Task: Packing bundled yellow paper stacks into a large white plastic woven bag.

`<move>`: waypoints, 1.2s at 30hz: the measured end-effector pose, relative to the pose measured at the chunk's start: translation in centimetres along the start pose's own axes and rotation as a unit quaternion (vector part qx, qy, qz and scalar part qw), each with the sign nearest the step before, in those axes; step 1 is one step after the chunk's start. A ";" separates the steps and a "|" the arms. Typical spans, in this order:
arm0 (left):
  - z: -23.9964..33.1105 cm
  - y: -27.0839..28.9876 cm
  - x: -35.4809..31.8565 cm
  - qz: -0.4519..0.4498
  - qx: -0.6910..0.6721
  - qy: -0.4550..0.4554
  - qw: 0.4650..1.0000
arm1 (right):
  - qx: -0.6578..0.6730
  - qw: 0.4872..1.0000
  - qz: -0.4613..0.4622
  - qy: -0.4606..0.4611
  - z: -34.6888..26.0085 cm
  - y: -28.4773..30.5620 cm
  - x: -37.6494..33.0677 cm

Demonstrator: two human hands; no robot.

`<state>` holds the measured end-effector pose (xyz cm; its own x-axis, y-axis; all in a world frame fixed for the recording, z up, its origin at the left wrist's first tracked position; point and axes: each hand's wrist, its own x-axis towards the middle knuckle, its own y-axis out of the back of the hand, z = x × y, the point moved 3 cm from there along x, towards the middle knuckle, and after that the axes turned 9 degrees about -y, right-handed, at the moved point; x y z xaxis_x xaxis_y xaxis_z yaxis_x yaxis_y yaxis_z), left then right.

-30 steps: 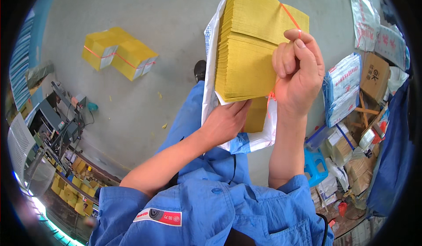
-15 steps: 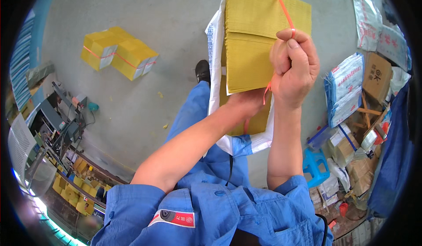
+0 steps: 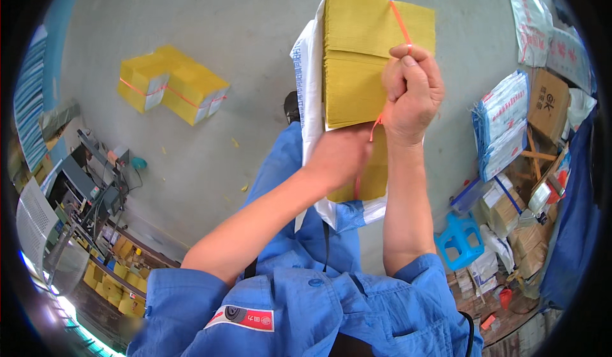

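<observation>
A thick bundle of yellow paper sheets (image 3: 357, 83) stands partly inside a white woven sack (image 3: 309, 83), close in front of my legs. My right hand (image 3: 413, 95) is closed round the orange strap (image 3: 400, 22) that runs over the bundle, pulling it taut at the right side. A loose strap end hangs below that fist. My left hand (image 3: 338, 156) is at the bundle's near edge, over the sack's mouth. Motion blurs it and its fingertips are hard to see. More yellow sheets (image 3: 376, 169) with a strap lie lower in the sack.
Two strapped yellow bundles (image 3: 172, 83) lie on the grey floor at the left. To the right are a stack of folded white sacks (image 3: 500, 124), a brown carton (image 3: 548, 105) and a blue plastic stool (image 3: 460, 239). Machinery (image 3: 89, 178) stands at the left edge.
My left hand has drawn back from under the upper bundle's near edge, so more of it shows. My right hand still grips the strap, and bundle and sack sit slightly farther left in view.
</observation>
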<state>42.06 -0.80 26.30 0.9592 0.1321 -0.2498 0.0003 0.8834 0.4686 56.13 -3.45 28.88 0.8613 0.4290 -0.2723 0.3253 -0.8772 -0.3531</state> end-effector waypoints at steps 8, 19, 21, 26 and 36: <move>-4.1 4.6 -1.8 -0.113 0.113 0.197 0.967 | -0.040 0.994 0.063 -0.077 2.8 0.0 -3.2; -1.0 7.2 1.6 0.248 0.023 0.020 0.968 | -0.077 0.980 0.039 -0.177 5.7 2.3 -3.6; 0.9 9.0 4.9 0.262 0.125 -0.111 0.950 | -0.093 0.978 0.018 -0.188 5.0 2.0 -3.5; 0.6 10.0 16.0 0.084 0.249 -0.101 0.959 | -0.130 0.955 -0.084 -0.252 4.8 1.9 -2.8; -2.1 8.8 18.9 -0.198 0.194 0.151 0.949 | -0.545 0.811 -0.113 0.181 -1.6 5.2 13.0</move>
<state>59.62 10.43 23.98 0.7378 -0.0017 -0.6750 0.5038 0.6669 0.5491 69.61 -2.79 24.91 0.7256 0.6871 0.0388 0.4734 -0.5392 0.6965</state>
